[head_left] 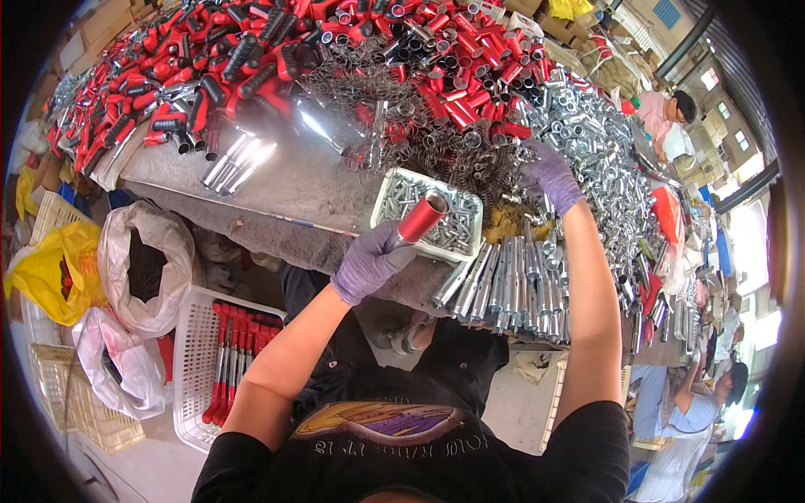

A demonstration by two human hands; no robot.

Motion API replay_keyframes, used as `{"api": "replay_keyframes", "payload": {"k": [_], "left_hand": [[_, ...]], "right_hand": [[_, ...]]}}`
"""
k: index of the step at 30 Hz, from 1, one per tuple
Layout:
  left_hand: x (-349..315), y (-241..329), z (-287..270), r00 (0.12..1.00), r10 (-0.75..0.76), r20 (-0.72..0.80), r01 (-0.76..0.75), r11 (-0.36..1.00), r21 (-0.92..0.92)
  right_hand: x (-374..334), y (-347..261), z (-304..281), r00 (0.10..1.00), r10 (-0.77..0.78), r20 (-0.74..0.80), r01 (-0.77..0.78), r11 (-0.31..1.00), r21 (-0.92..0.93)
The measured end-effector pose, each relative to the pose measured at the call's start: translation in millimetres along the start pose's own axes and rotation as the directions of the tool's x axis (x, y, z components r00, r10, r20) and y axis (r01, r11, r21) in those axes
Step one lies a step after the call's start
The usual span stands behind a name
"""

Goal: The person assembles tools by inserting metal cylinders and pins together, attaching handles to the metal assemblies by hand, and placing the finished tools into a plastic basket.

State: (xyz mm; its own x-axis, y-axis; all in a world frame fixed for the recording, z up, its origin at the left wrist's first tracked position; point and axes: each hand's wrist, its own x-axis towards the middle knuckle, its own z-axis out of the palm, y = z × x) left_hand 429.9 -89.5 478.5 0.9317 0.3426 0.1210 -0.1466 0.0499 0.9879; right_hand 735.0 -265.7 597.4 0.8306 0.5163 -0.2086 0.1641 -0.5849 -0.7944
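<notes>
My left hand (369, 264), in a purple glove, is closed around a red metal tube (422, 218). The tube is tilted, its open end facing up and right, above the near edge of a white tray (387, 201) of small bolts or pins (449, 226). My right hand (551, 176), gloved the same way, reaches into the border between a heap of dark coil springs (470, 159) and a heap of shiny metal fittings (579, 126). Its fingertips are partly hidden there, so its grip does not show.
Long silver tubes (511, 277) lie bundled at the table's near edge. Red-and-black handles (184, 75) and red tubes (478, 50) pile up at the back. A white basket (191, 377) of red-handled pieces and open sacks (142, 268) stand lower left. Other people (671, 117) are at far right.
</notes>
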Motion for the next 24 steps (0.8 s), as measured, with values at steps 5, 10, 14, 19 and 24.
{"api": "replay_keyframes", "payload": {"k": [5,10,14,19,24], "left_hand": [[0.8,-0.2,0.8,1.000,0.011,0.025,-0.008,0.997,-0.082],[-0.9,3.2,0.2,1.000,0.006,0.009,-0.005,0.997,-0.080],[1.2,-0.3,1.6,0.999,-0.013,0.030,0.015,0.997,-0.080],[-0.1,-2.3,0.2,1.000,0.016,0.006,-0.015,0.996,-0.088],[1.9,-3.4,1.4,1.000,0.005,0.025,-0.003,0.996,-0.091]], "right_hand": [[0.3,16.2,-15.0,0.998,0.038,-0.044,-0.029,0.981,0.189],[-4.3,10.5,-13.9,0.986,0.076,-0.146,-0.097,0.985,-0.142],[-1.7,36.9,-30.0,0.931,-0.201,-0.303,0.030,0.873,-0.487],[-20.1,25.5,-30.5,0.902,-0.310,-0.301,0.013,0.717,-0.697],[-9.7,45.5,-51.0,0.941,-0.291,-0.176,0.040,0.610,-0.792]]}}
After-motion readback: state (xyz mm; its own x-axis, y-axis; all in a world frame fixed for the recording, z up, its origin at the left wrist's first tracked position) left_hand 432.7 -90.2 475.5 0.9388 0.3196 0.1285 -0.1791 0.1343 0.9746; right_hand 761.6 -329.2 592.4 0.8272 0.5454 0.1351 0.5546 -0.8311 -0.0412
